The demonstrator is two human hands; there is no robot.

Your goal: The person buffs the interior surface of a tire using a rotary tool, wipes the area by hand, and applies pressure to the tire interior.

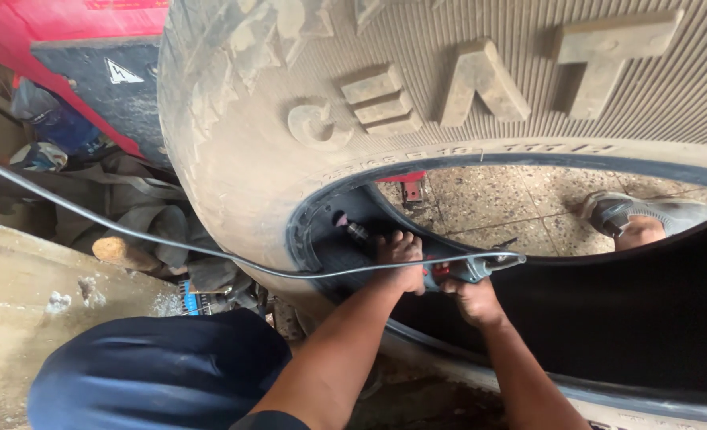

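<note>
We have both hands inside the opening of a large dusty tyre (289, 159) that stands upright in front of us. Our left hand (401, 256) is curled shut around the front part of a hand-held rotary grinder (441, 269), knuckles up, fingers (399, 239) wrapped tight with no gap showing between them. Our right hand (473, 299) grips the rear of the same tool, closed around its grey body just behind a red patch on the housing; the thumb side faces us and the fingertips are hidden underneath, so we cannot tell exactly how they lie.

The grinder runs from our right hand, through our left and on toward the upper left. Its shaft (359, 232) sticks out past our left fingers, and a small pinkish grinding stone (340, 218) at its tip sits against or just beside the dark inner wall of the tyre, near the bead; contact we cannot confirm.

A thin grey hose (130, 231) leaves the rear end of the tool beside our right hand and sweeps across the tyre's sidewall, away to the left edge of view.

Through the tyre's opening we see a speckled terrazzo floor (497, 203) and another person's grey shoe (632, 211). Our blue-trousered knee (154, 374) is at the lower left.
</note>
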